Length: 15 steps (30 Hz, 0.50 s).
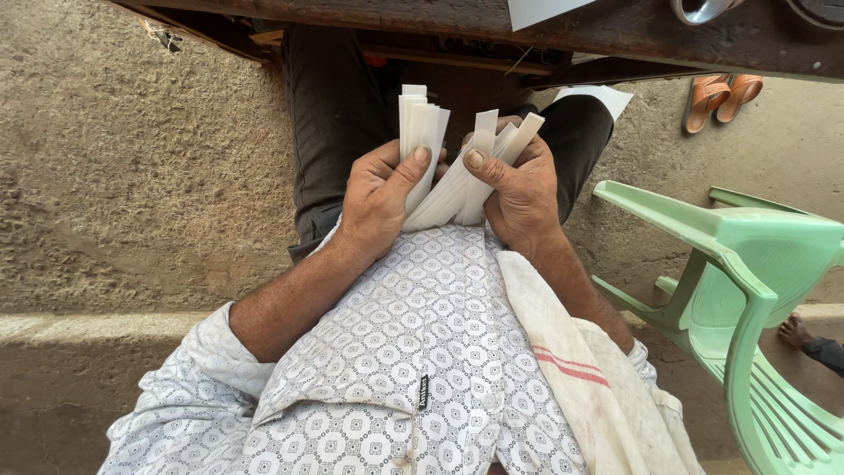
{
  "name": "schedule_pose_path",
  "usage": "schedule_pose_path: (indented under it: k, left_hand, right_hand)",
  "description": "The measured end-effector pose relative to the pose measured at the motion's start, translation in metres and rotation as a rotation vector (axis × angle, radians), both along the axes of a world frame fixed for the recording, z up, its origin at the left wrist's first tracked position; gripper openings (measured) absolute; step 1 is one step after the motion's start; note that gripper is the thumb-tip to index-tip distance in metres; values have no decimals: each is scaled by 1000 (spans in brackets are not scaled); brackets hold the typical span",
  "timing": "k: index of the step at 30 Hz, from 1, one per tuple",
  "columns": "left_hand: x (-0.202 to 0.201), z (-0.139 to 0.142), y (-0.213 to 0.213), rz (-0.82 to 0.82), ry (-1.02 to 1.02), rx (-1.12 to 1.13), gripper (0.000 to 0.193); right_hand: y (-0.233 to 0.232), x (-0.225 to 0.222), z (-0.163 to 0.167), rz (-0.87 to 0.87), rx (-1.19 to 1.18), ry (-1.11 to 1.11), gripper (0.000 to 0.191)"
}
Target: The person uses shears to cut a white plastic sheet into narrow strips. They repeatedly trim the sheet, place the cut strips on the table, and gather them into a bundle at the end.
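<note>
I hold a fanned bundle of narrow white paper strips [440, 176] over my lap. My left hand [378, 198] grips one upright batch, thumb pressed on its front. My right hand [519, 189] grips the other batch, which leans to the right, thumb laid across it. The two batches meet at their lower ends just above my patterned shirt. My dark trousers lie beneath the hands.
A dark wooden table edge [615, 31] runs along the top, with a white sheet [536, 10] and a metal cup [699, 9] on it. A green plastic chair [756, 290] stands at right. Orange sandals [721, 97] lie on the dirt floor. Another person's foot [800, 332] shows by the chair.
</note>
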<state>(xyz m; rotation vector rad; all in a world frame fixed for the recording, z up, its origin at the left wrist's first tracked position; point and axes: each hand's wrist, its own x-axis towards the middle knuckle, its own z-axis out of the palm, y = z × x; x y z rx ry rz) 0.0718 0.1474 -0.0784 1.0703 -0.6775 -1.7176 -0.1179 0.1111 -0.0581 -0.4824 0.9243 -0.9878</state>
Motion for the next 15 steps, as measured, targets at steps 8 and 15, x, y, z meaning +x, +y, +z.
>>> schedule_pose_path:
  k: [8,15]
  left_hand:
    - [0,9,-4,-51,-158,-60,34]
    - [-3,10,-7,-68,-119,-10,34]
  right_hand:
    - [-4,-2,-5,55,-5,6,41]
    - [-2,-4,-12,55,7,-5,24]
